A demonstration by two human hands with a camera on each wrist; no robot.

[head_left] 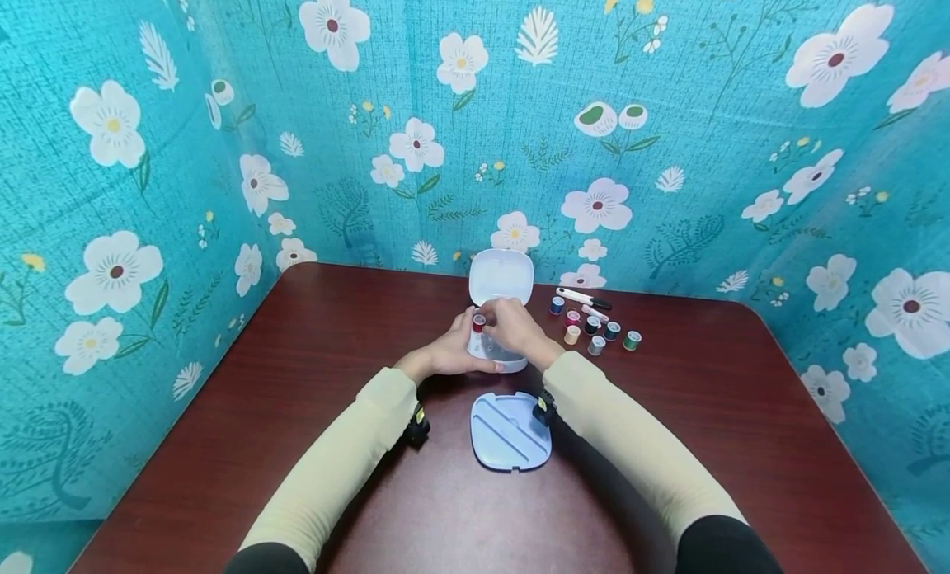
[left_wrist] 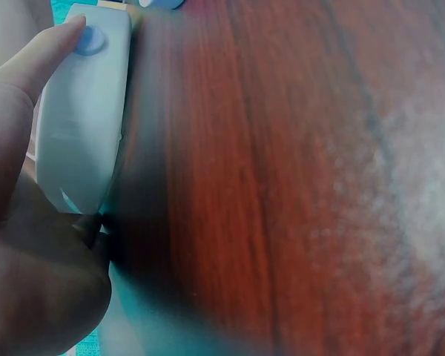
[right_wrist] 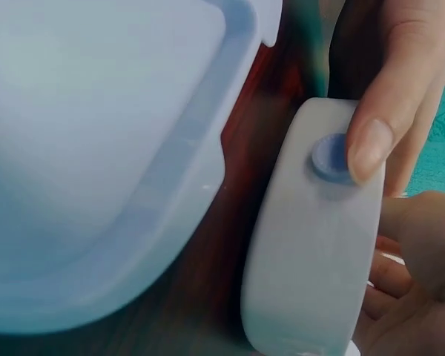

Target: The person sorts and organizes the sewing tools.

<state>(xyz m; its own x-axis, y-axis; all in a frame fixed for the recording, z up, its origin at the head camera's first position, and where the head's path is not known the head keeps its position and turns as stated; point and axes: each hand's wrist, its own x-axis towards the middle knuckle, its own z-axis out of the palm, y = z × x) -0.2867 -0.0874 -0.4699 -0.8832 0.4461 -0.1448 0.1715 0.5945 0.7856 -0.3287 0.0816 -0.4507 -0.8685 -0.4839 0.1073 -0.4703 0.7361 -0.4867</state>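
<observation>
A white sewing box stands on the table with its lid raised at the back. My left hand grips the box from the left; its thumb lies on the front wall, at a round blue button. Over the box, my right hand has its fingers bent down and pinches a red thread spool near the left back corner. Small pegs show on the box floor. Part of the inside is hidden beneath the right hand.
A light blue tray with slanted ridges lies in front of the box. To the right stand several thread spools, with a white-and-black seam ripper and a small pink-and-white tool behind them. A floral curtain hangs behind the table.
</observation>
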